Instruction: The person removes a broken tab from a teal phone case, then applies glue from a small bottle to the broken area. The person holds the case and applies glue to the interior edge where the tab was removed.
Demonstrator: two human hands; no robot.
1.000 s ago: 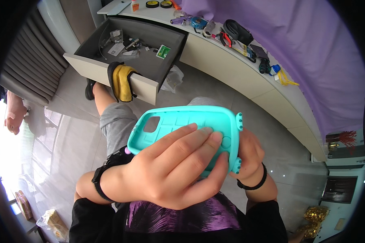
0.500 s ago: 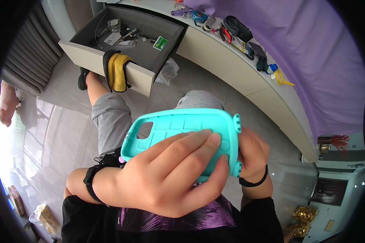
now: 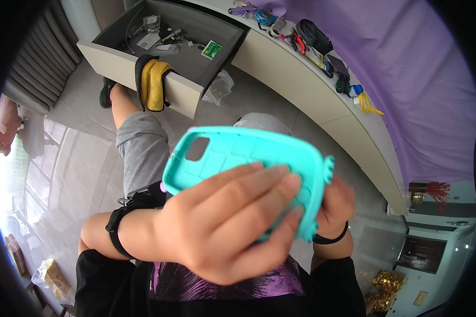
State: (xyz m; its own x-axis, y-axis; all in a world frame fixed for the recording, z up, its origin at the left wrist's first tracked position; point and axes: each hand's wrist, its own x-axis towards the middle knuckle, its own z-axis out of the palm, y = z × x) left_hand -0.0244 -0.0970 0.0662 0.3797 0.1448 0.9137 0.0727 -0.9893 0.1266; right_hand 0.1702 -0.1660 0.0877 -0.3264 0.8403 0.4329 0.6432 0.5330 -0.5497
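Note:
In front of my body is a turquoise phone case (image 3: pixel 232 142), tilted, its hollow inner side facing me and a square cutout near its left end. Small knobbed feet stick out from its right end. My left hand (image 3: pixel 222 227) lies across the inside of the case, fingers bent and close together, tips pressed on the inner surface. What may be under those fingertips is hidden. At the right end, my right hand (image 3: pixel 337 207) holds the case from behind; most of its fingers are out of sight.
Ahead on the left an open drawer (image 3: pixel 137 68) holds small loose parts, with a yellow and black cloth (image 3: pixel 154 84) over its front. Several tools, a red-handled pair of pliers (image 3: pixel 298 43) among them, lie along the cabinet top. A clear plastic bag (image 3: pixel 219 89) rests below the drawer.
The phone case has turned clockwise, its left end rising and its lower right corner dropping. Both hands have stayed on it. The view has shifted slightly.

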